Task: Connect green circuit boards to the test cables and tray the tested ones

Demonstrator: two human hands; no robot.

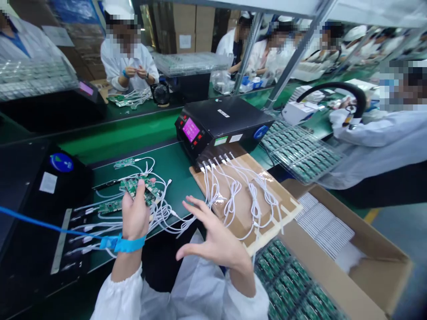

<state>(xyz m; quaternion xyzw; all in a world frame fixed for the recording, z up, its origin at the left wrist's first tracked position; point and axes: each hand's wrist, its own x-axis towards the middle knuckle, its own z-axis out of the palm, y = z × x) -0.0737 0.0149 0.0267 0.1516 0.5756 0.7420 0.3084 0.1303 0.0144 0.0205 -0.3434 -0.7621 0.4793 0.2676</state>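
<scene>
My left hand (136, 213), with a blue wrist strap (122, 244) and its cord, is closed around several green circuit boards (147, 190) above the bench. Beneath and beside them lies a tangle of white cables (162, 212), and more circuit boards (111, 206) rest among these. My right hand (213, 235) hangs in the air to the right, its thumb and fingers spread, with nothing in it. Near its fingertips, bundled white cables (233, 198) run from a black test box (227, 118) with a lit purple screen across a cardboard sheet (208, 189).
Another black box (30, 213) with plugged-in cables stands at the left. Trays of circuit boards (293, 284) lie at lower right and farther back (303, 153). An open carton (376, 258) holds stacked white pieces. Co-workers in white sit across the bench and at the right.
</scene>
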